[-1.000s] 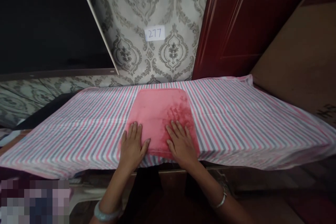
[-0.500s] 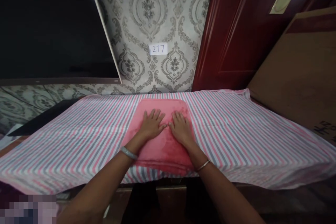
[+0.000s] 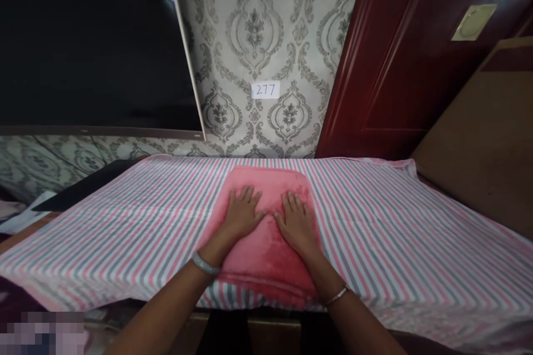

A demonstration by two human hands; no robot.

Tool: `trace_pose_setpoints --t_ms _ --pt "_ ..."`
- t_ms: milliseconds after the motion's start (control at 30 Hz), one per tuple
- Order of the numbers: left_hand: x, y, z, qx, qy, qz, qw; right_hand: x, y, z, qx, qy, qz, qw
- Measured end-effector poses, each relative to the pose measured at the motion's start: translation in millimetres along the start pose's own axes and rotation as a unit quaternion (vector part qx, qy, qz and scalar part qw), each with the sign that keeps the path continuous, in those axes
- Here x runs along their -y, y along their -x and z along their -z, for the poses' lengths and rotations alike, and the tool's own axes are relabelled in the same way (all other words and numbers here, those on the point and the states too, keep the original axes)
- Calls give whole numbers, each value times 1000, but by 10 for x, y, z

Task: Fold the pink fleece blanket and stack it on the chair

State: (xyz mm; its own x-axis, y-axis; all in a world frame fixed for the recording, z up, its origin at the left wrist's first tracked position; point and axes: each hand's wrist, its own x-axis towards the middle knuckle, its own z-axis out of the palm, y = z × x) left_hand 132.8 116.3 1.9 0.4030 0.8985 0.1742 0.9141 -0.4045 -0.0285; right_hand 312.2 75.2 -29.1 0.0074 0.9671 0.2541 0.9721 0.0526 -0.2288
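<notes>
Two bare hands — left and right, palms down, fingers spread — rest on a folded pink blanket, which lies mid-table on a striped cloth, below a card reading "277"; the dim box at right appears to be cardboard.

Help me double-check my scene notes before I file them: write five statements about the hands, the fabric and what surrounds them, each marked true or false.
1. The left hand and the right hand both rest palm-down on the pink fabric. True.
2. The cover beneath the fabric is plain white. False: the cover is striped in pink, grey and white.
3. The wall label reads 277. True.
4. The left wrist is bare. False: it wears a pale bracelet.
5. The dark screen is right of the label. False: the screen is to its left.
</notes>
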Motion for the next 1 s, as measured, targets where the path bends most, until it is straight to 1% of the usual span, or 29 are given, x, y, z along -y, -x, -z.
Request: trace_pose_setpoints --t_ms 67,133,167,233,367,467,533,600,700,733,800,867,933,1000 --pt "124 20 49 7 -7 66 998 4 -4 3 4 -3 -2 1000" --pt "260 39 82 42 21 128 991 11 -9 11 8 -6 -2 1000" --pt "320 48 90 63 46 150 986 16 -11 15 9 -8 -2 1000" --pt "402 63 90 93 89 171 977 26 -8 22 9 -11 -2 1000" --pt "438 68 96 97 100 175 975 26 9 26 14 -25 -5 1000" --pt "438 1 186 102 79 178 976 -12 -51 76 33 -49 -8 998" --pt "432 -113 286 83 58 172 980 -39 -179 168 32 -65 -10 997" --pt "410 -287 386 62 48 148 986 -44 -381 299 16 -77 -21 997" --pt "349 -602 447 67 56 94 992 -5 -726 460 0 -77 -55 996" --pt "330 -698 428 68 58 81 993 11 -822 473 -1 -71 -66 995" --pt "310 -846 329 68 60 65 994 26 -951 412 5 -56 -75 996" --pt "316 -925 174 69 63 64 994 9 -995 257 11 -37 -67 997" --pt "341 -951 17 64 70 69 993 -34 -987 77 6 -19 -59 998" --pt "373 -956 -96 57 77 71 993 -82 -965 -57 -5 -9 -55 998"
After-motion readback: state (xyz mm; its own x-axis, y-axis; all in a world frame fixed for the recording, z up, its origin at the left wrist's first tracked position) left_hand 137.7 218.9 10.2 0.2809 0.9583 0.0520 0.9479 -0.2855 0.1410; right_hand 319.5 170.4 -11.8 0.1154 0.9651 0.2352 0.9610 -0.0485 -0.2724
